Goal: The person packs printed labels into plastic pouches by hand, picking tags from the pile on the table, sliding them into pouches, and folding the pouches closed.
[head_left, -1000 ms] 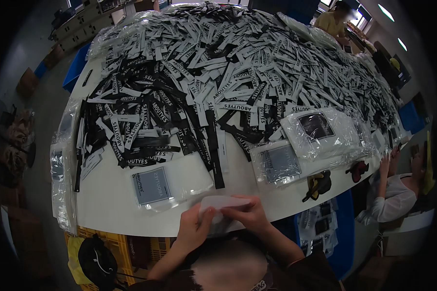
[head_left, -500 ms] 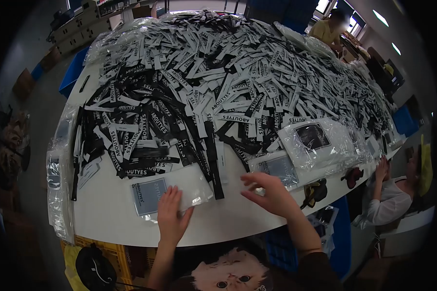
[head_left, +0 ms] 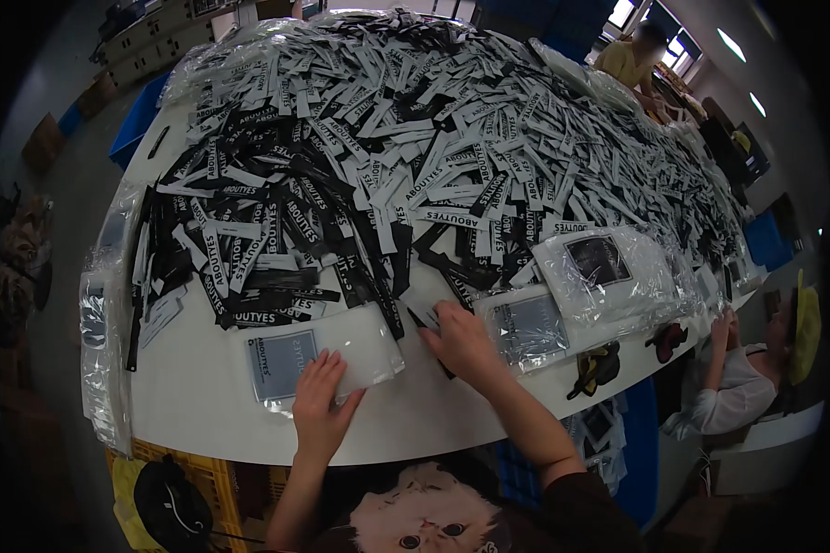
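Note:
My left hand (head_left: 319,402) lies with fingers stretched out on a clear plastic bag (head_left: 364,346), which has a grey printed panel lettered ABOUTYES at its left end. To the right of that bag, my right hand (head_left: 466,346) is closed over a black strip (head_left: 420,320) and a pale strip (head_left: 418,300) on the table; its fingertips partly hide both. Beyond both hands spreads a large heap of black and white printed strips (head_left: 452,166). More clear plastic bags (head_left: 609,276) with printed panels are stacked right of my right hand.
A pile of plastic bags (head_left: 109,323) lines the left edge of the white table (head_left: 203,396). Dark small items (head_left: 595,369) lie near the right front edge. A co-worker (head_left: 747,369) sits at the right, another person (head_left: 632,60) at the far back. Blue bins (head_left: 641,442) stand below.
My right hand has moved left and down onto the table, closing over the strips there. My left hand stays on the bag. The view has shifted slightly.

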A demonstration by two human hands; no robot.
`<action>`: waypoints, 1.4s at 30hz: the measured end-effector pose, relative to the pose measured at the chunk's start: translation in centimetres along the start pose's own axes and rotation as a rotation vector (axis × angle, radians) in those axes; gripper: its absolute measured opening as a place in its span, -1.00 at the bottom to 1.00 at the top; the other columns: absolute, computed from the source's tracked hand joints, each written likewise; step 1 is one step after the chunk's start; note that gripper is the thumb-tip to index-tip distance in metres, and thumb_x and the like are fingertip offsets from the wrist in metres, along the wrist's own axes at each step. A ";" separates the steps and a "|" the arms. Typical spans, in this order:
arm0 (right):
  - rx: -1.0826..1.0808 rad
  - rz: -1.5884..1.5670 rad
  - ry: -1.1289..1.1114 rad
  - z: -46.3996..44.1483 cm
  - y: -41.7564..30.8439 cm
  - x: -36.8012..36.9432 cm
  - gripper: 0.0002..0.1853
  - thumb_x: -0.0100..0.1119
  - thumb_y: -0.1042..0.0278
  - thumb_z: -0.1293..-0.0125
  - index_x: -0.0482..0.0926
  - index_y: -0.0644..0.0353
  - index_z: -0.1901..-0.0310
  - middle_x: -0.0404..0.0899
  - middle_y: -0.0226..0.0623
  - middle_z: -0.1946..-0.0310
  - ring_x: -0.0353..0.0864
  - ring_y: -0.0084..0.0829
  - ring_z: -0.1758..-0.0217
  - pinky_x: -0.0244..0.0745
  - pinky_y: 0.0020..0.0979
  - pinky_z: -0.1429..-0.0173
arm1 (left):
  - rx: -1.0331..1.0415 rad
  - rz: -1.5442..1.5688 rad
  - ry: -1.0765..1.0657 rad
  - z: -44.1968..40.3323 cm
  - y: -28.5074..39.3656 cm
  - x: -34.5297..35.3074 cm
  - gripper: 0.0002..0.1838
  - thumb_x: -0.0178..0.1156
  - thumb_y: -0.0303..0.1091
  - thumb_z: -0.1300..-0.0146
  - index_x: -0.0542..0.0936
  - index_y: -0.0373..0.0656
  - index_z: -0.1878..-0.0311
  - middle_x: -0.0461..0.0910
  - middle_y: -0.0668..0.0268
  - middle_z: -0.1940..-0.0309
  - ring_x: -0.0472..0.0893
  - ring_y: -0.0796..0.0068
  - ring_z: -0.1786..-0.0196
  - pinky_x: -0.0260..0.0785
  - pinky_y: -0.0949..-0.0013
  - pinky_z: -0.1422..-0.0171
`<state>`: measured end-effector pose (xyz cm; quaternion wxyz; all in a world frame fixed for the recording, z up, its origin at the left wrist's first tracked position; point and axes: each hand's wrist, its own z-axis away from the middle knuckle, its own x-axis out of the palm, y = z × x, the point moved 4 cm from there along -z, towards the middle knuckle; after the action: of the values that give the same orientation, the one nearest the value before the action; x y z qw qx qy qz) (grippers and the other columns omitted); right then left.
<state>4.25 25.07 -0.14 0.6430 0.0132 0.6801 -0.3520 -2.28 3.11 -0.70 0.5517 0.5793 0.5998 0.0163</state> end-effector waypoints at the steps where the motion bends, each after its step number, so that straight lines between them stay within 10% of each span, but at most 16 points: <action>1: 0.016 -0.006 0.012 0.0 0.0 -0.2 -0.60 0.21 0.26 -0.12 0.39 0.33 0.10 0.54 0.02 0.21 0.52 0.01 0.11 0.42 -0.16 0.05 | 0.001 0.001 0.001 0.0 0.0 0.0 -0.51 0.38 -0.41 0.07 0.51 -0.26 0.00 0.52 0.13 -0.06 0.44 0.13 -0.20 0.20 0.08 -0.31; 15: -0.036 0.013 0.012 2.0 -0.3 0.2 -0.73 0.20 0.32 -0.12 0.45 0.32 0.24 0.55 -0.01 0.39 0.53 0.01 0.29 0.43 -0.19 0.20 | -0.212 0.026 0.102 1.1 -0.7 -0.1 -0.66 0.11 -0.51 -0.17 0.48 -0.27 -0.05 0.53 0.10 -0.03 0.47 0.06 -0.14 0.25 0.07 -0.27; 21: -0.175 -0.903 0.453 6.3 -0.5 -1.5 -0.92 0.04 0.53 -0.31 0.47 0.30 0.19 0.43 -0.42 0.60 0.42 -0.67 0.51 0.37 -0.58 0.39 | -0.009 -0.026 0.057 0.3 0.3 -0.2 -0.61 0.27 -0.46 -0.05 0.52 -0.25 0.00 0.55 0.11 0.01 0.49 0.09 -0.13 0.25 0.12 -0.28; 27: -0.073 -1.302 0.523 8.3 0.4 -0.9 -0.90 0.10 0.46 -0.30 0.50 0.30 0.24 0.44 -0.41 0.62 0.40 -0.63 0.59 0.31 -0.59 0.49 | -0.184 0.176 -0.005 0.1 -0.3 -1.2 -0.65 0.27 -0.44 -0.07 0.54 -0.32 0.04 0.58 0.11 0.05 0.53 0.21 -0.10 0.31 0.24 -0.22; 32: -0.131 -0.987 0.427 9.6 0.7 2.1 -0.83 0.12 0.38 -0.30 0.51 0.32 0.36 0.42 -0.38 0.68 0.37 -0.63 0.64 0.26 -0.57 0.54 | -0.615 0.262 0.194 2.3 -0.5 -2.4 -0.72 -0.02 -0.48 -0.28 0.51 -0.38 -0.01 0.58 0.06 0.17 0.56 0.43 0.19 0.37 0.44 0.12; 42: -0.188 -0.950 0.552 11.9 -0.5 1.4 -0.77 0.13 0.37 -0.29 0.51 0.33 0.47 0.49 -0.35 0.67 0.46 -0.58 0.63 0.34 -0.57 0.51 | -0.094 0.199 0.045 2.1 6.7 -1.0 -0.60 0.00 -0.60 -0.15 0.45 -0.32 -0.10 0.50 0.06 -0.05 0.51 0.03 -0.05 0.30 0.19 -0.18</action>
<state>14.09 18.18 -0.22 0.2099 -0.2606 0.7830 -0.5244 3.43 3.28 3.48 0.5603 0.6090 0.5501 0.1119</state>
